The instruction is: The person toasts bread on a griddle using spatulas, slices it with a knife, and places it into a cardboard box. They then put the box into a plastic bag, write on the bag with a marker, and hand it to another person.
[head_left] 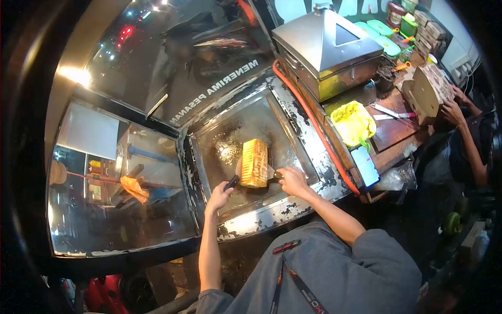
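Note:
A browned block of bread [254, 162] with a ridged side lies on the flat metal griddle [282, 201]. My left hand [219, 197] is closed around the black handle of a spatula [232, 182], whose blade meets the bread's left side. From the right, my right hand [293, 181] grips a second spatula [271, 173], its metal blade against the bread's right side. Parts of both blades are hidden by the bread. The griddle surface looks greasy and shiny around it.
An orange hose [312, 123] runs along the griddle's right edge. Beyond it are a metal lidded box [327, 42], a yellow tub [353, 123], a phone [364, 166] and a knife [386, 111]. At right, another person's hands hold a cardboard box [422, 97]. A glass case [115, 209] stands left.

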{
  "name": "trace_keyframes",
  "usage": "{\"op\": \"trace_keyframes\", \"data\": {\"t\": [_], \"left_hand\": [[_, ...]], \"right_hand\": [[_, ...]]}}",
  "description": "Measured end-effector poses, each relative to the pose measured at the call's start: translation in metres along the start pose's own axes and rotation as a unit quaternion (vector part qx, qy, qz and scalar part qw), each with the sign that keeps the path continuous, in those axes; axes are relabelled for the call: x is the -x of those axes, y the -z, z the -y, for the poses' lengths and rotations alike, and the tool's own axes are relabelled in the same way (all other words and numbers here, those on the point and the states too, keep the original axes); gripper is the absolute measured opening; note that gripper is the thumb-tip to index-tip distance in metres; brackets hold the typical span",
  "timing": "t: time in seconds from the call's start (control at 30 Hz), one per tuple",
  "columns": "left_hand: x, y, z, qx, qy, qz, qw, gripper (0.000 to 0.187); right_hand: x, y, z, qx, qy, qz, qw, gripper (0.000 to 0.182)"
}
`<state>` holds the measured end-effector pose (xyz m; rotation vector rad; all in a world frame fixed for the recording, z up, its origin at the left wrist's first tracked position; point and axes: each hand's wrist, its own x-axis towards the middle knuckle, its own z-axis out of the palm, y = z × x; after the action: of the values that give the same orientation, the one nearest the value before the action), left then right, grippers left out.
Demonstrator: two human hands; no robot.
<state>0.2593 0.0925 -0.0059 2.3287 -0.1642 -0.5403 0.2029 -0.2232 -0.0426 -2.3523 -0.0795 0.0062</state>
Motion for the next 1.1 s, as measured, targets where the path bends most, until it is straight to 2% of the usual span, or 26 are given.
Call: {"op": "trace_keyframes", "data": {"t": [0.1,0.27,0.37,0.47,0.53,0.57,0.6,0.67,0.7,0.8,0.87,0.97,1.03,1.1], "left_hand": [[-0.002,0.019,-0.007,-0.048,0.053,-0.031,0.997,0.028],[-0.001,0.038,-0.012,-0.105,0.063,-0.032,0.992,0.028],[0.012,0.03,-0.03,-0.115,0.089,-0.05,0.988,0.029],[0.022,0.004,-0.025,-0.113,0.087,-0.082,0.986,0.029],[0.033,-0.021,-0.042,-0.128,0.08,-0.114,0.982,0.03],[0.039,-0.039,-0.044,-0.116,0.045,-0.144,0.982,0.03],[0.047,-0.053,-0.064,-0.106,0.073,-0.148,0.981,0.03],[0.057,-0.089,-0.067,-0.068,0.087,-0.176,0.978,0.032],[0.067,-0.094,-0.098,-0.05,0.12,-0.171,0.977,0.033],[0.081,-0.12,-0.1,0.055,0.146,-0.166,0.974,0.031],[0.091,-0.123,-0.111,0.131,0.178,-0.148,0.964,0.03],[0.104,-0.151,-0.077,0.235,0.131,-0.18,0.946,0.027],[0.117,-0.147,-0.07,0.297,0.163,-0.145,0.93,0.026],[0.136,-0.138,-0.066,0.337,0.157,-0.118,0.921,0.025]], "right_hand": [[0.015,0.023,0.03,0.038,0.044,-0.042,0.997,0.031],[0.028,0.044,0.035,0.002,0.051,-0.032,0.998,0.032],[0.018,0.038,0.03,0.06,0.029,-0.01,0.998,0.03],[0.001,0.037,0.043,0.113,0.046,-0.013,0.992,0.027],[-0.008,0.03,0.048,0.144,0.106,-0.052,0.982,0.022],[-0.011,0.026,0.049,0.157,0.14,-0.069,0.975,0.02],[-0.012,0.032,0.055,0.166,0.146,-0.046,0.974,0.033],[-0.015,0.036,0.047,0.179,0.163,-0.046,0.969,0.033],[-0.016,0.039,0.041,0.186,0.173,-0.044,0.966,0.033],[-0.016,0.067,0.024,0.179,0.198,-0.052,0.962,0.035],[-0.006,0.082,0.012,0.166,0.17,-0.05,0.97,0.035],[0.021,0.103,0.007,0.135,0.102,-0.047,0.985,0.038],[0.045,0.111,0.01,0.104,0.024,-0.002,0.994,0.035],[0.068,0.098,0.004,0.07,0.006,-0.011,0.997,0.039]]}}
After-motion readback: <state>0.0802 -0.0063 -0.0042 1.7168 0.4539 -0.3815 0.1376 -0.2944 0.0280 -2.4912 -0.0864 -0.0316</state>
